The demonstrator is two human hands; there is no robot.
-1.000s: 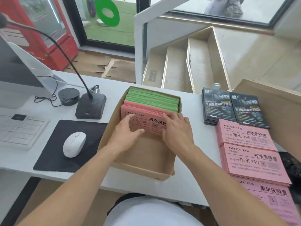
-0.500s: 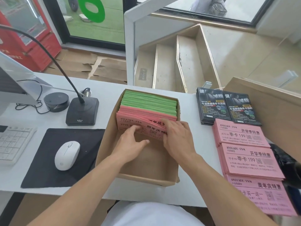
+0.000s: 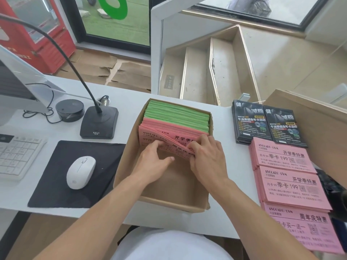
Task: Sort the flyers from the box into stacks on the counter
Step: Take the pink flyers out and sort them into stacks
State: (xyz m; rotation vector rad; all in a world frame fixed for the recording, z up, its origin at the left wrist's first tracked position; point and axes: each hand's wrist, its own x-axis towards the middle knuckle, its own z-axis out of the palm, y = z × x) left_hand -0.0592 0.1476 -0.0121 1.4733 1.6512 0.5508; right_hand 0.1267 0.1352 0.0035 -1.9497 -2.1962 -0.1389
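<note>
Brown cardboard forms the box (image 3: 129, 166), which is set on the white counter (image 3: 127, 91) between a black mat (image 3: 56, 175) and the sorted stacks. Green flyers (image 3: 176, 115) are packed upright against the far wall; pink flyers (image 3: 159, 134) are leaned in front of them. The near half of the box floor is bare. The front pink flyers are pinched at their right edge by the right hand (image 3: 206, 158), fingers curled over the top. The left hand (image 3: 152, 162) is pressed against the flyer faces, fingers bent, thumb extended; whether anything is gripped cannot be told. To the right, two black stacks (image 3: 249, 122) and three pink stacks (image 3: 281, 158) are laid close together, reaching the near counter edge. A mouse (image 3: 80, 172) is placed on the mat.
</note>
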